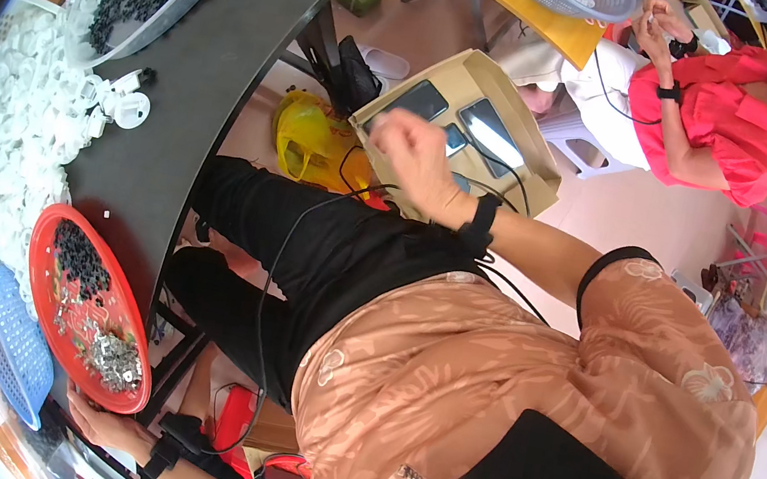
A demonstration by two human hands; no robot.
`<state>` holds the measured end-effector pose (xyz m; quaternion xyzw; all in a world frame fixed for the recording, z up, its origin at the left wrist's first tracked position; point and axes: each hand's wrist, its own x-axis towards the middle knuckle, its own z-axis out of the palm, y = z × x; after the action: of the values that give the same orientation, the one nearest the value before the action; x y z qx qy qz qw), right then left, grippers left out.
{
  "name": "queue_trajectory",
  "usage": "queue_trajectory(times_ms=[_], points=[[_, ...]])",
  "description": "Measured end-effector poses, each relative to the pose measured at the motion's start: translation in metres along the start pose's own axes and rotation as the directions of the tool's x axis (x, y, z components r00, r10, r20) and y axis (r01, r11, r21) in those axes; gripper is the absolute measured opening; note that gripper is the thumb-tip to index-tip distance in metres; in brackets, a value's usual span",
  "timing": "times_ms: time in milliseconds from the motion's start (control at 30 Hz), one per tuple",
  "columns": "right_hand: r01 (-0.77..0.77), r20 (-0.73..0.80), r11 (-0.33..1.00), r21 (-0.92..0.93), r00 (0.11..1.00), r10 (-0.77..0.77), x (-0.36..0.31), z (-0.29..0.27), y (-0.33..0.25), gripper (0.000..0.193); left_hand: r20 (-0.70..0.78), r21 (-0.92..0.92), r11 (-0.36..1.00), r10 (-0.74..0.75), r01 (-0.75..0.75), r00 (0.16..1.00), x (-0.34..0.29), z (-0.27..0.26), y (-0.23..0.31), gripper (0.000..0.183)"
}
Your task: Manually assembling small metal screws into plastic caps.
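Note:
At the lower left, my left hand (101,422) is at the edge of a red tray (117,305), its fingers curled round the rim and partly hidden by it. The tray carries a heap of small black parts (83,260) and a heap of small shiny metal pieces (114,361). My right hand (421,167) is raised over the floor, in front of a cardboard box (538,176) of phones. Its fingers are curled in and slightly blurred; what they hold, if anything, is hidden. Both wrists wear black bands.
White plastic parts (13,117) are heaped along the dark table (235,32), beside a grey basin (178,14) of black parts and a blue basket (9,341). A cable crosses my lap. A yellow bag (304,137) lies on the floor. A person in red (706,131) works at another table.

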<state>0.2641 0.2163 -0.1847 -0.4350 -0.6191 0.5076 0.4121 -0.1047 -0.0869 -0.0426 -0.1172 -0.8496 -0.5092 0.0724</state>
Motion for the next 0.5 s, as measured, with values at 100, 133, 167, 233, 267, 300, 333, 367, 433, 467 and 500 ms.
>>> queue_trajectory(times_ms=[100,133,167,233,267,300,333,367,433,467,500], points=[[-0.431,-0.232,0.899,-0.079,0.885,0.404,0.024,-0.013,0.088,0.025,0.008,0.009,0.999,-0.044,0.044,0.999,0.003,0.013,-0.005,0.034],[-0.637,-0.366,0.769,-0.057,0.730,0.577,0.031,-0.009,0.109,0.033,0.079,0.256,0.945,0.190,-0.205,0.978,0.009,0.006,-0.018,0.034],[-0.633,-0.365,0.772,-0.055,0.733,0.574,0.039,0.004,0.114,0.033,0.189,0.472,0.767,0.394,-0.436,0.899,0.016,-0.009,-0.025,0.034],[-0.840,-0.264,0.444,-0.311,0.525,0.809,0.068,0.012,0.127,0.048,0.270,0.457,0.761,0.375,-0.461,0.887,0.020,-0.023,-0.039,0.034],[-0.824,-0.289,0.483,-0.298,0.560,0.776,0.082,0.019,0.120,0.048,0.299,0.526,0.653,0.458,-0.545,0.837,0.009,-0.031,-0.024,0.037],[-0.890,-0.439,0.443,-0.111,0.444,0.781,0.088,0.028,0.129,0.057,0.338,0.590,0.493,0.568,-0.640,0.750,0.008,-0.025,-0.024,0.033],[-0.908,-0.540,0.410,0.082,0.306,0.785,0.091,0.045,0.142,0.067,0.189,0.392,0.770,0.467,-0.503,0.864,-0.001,-0.010,-0.009,0.030],[-0.880,-0.600,0.384,0.279,0.153,0.785,0.095,0.059,0.159,0.079,0.083,0.132,0.940,0.306,-0.314,0.949,-0.007,0.004,0.004,0.032],[-0.867,-0.791,0.472,0.158,0.175,0.586,0.107,0.038,0.214,0.088,0.094,0.151,0.878,0.445,-0.454,0.891,-0.005,0.026,0.010,0.032],[-0.905,-0.750,0.416,-0.090,0.336,0.570,0.088,0.073,0.193,0.095,0.086,0.318,0.770,0.558,-0.553,0.826,-0.001,0.010,-0.003,0.033],[-0.894,-0.815,0.436,-0.100,0.325,0.480,0.086,0.074,0.196,0.104,0.076,0.306,0.777,0.556,-0.550,0.828,-0.003,0.011,0.002,0.033]])
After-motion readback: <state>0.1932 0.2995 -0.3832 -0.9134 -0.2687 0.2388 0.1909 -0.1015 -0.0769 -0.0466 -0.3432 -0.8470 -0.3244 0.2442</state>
